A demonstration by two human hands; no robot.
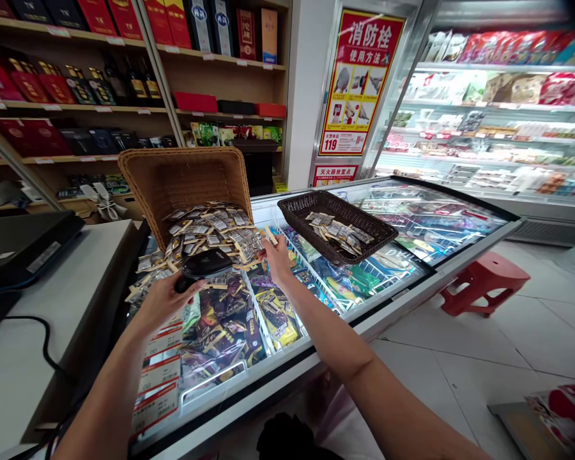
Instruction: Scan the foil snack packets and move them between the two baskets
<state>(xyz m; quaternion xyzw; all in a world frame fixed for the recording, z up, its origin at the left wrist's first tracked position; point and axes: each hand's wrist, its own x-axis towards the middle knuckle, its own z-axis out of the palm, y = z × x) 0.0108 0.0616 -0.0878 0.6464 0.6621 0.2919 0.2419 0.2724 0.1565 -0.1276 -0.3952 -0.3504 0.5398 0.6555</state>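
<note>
My left hand (172, 292) is closed around the handle of a black handheld barcode scanner (207, 262), its head pointing right over the pile. With my right hand (275, 255) I pinch a small clear packet (249, 244) at the right edge of the heap. Many similar small packets (211, 223) spill from a tan wicker basket (186, 176) tipped on its side, open toward me. To the right, a dark brown woven tray (287, 207) holds several more of these packets (338, 231). Basket and tray both rest on the freezer's glass top.
Beneath the glass of the chest freezer (397, 300) lie colourful frozen packs. A white counter (96, 255) with a black device (29, 246) stands at left. A red stool (486, 281) is on the floor at right. Shelves of boxes and bottles (76, 86) line the back.
</note>
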